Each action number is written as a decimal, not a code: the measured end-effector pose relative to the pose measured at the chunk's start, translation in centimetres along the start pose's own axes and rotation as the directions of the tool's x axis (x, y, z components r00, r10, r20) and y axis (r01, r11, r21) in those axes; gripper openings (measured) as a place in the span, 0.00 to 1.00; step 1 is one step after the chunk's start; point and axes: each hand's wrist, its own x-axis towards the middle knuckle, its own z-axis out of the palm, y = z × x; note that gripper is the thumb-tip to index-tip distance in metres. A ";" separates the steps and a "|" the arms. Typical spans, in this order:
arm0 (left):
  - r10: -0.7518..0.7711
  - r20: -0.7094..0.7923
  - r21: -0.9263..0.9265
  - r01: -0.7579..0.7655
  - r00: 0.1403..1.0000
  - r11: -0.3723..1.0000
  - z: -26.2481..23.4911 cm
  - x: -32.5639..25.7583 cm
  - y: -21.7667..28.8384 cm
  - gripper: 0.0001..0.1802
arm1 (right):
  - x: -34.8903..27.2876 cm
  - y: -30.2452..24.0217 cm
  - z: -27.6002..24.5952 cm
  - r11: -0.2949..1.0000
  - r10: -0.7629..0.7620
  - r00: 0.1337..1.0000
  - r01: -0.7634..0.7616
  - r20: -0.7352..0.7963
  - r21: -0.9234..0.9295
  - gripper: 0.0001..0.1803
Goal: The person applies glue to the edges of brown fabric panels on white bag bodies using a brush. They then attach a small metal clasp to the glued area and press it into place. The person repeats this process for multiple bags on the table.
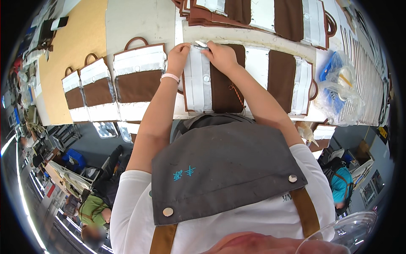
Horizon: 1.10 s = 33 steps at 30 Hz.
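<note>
In front of me a bag panel (198, 91) lies flat, with brown and white bands, brown edging and a round snap-like disc. At its far left corner my left hand (179, 54) is closed in a pinch; what its fingertips hold is too small to make out. Just to the right, my right hand (221, 57) grips a small white-and-metal hand tool (201, 44), its tip turned toward the left fingertips. The tool's kind cannot be told. An orange and dark cord (237, 95) lies across the panel's brown band beneath my right forearm.
Left of me lie several similar bag panels (139, 86) with brown handles. A stack of panels (230, 20) is at the far side. Clear plastic bags with blue items (338, 91) sit at the right, beside a ribbed surface (364, 72). Other people (94, 208) are behind.
</note>
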 end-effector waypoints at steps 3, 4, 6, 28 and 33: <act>0.009 0.006 0.005 -0.009 1.000 1.000 -0.1 0.0 0.0 0.15 | -0.4 0.0 0.4 0.998 -0.069 0.996 0.069 -0.062 0.005 0.19; 0.016 0.003 0.016 -0.016 1.000 1.000 -0.1 -0.1 0.0 0.15 | -0.2 0.1 0.6 0.998 -0.070 0.996 0.070 -0.058 -0.005 0.19; 0.031 -0.003 0.037 -0.030 1.000 0.999 0.0 -0.2 0.3 0.15 | -0.2 0.0 0.6 0.998 -0.066 0.997 0.065 -0.045 -0.018 0.19; 0.294 -0.011 0.223 -0.285 0.956 0.932 0.5 0.7 -0.5 0.10 | -0.2 0.1 0.2 0.994 0.091 0.991 -0.083 0.102 -0.076 0.23; 0.257 -0.126 0.305 -0.209 0.958 0.929 2.0 0.7 -1.8 0.11 | 0.0 0.8 1.0 0.995 -0.034 0.999 0.038 0.040 -0.090 0.21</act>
